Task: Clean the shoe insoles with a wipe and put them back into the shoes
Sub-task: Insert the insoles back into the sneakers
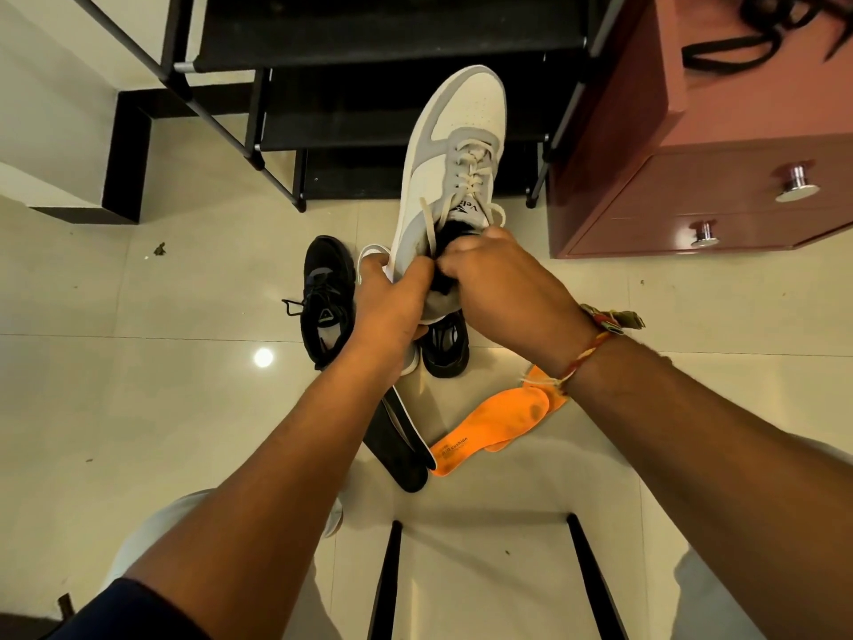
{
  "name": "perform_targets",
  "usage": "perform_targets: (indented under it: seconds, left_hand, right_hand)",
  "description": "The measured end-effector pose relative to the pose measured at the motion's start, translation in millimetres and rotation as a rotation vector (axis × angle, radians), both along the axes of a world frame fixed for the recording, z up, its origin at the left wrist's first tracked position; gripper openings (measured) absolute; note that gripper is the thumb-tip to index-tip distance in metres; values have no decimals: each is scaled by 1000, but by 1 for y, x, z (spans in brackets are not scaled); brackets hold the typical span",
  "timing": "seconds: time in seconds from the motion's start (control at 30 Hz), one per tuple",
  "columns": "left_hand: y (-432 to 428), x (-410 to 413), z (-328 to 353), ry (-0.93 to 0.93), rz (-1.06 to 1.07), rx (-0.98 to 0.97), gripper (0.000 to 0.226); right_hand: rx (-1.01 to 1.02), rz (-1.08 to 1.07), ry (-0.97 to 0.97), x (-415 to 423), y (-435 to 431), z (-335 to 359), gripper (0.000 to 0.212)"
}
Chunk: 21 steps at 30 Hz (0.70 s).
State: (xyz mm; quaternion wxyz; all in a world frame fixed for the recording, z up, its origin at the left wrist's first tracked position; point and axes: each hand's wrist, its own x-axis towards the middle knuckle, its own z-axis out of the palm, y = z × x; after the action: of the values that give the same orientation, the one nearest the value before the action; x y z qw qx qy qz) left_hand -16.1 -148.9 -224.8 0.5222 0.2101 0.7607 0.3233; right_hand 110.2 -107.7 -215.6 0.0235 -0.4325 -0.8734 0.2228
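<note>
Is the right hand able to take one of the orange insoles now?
Probably not at once: the right hand holds the white shoe at its opening. The orange insoles lie uncovered on the floor nearby.

White-and-grey lace-up sneaker (454, 145): raised off tile floor (184, 408), toe pointing away, laces loose. Two black mesh sneakers (325, 297) upright on floor beneath. Orange foam insoles (489, 431), overlapping, flat on floor, touching black insoles (397, 445).

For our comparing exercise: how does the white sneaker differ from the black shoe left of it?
The white sneaker is held up by the left hand and right hand; the black shoe stands on the floor. The white sneaker has cream laces, the black shoe black ones. Both are laced.
</note>
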Motion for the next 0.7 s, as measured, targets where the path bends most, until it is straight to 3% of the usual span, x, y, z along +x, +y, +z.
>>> perform_targets:
  seconds: [0.07,0.17,0.23,0.37,0.5,0.57,0.7]
  left_hand:
    - [0,2,2,16,-12,23,53]
    - [0,5,7,59,-29,37,79]
    - [0,5,8,56,-29,38,78]
    - [1,2,5,-9,-6,18,47]
    - [0,2,2,-5,-6,-13,39]
    - [-1,4,2,5,-25,-2,46]
    - [-3,11,3,99,-100,28,88]
  right_hand:
    - [-32,10,-66,3,-3,2,29]
    - [-30,17,-175,5,-6,6,27]
    - [-24,-3,-164,5,-6,6,27]
    - [32,-192,79,2,0,6,24]
    - [122,-440,403,0,-2,11,18]
    - [86,-479,444,-2,-4,11,18]
    - [28,-550,460,-1,-4,4,19]
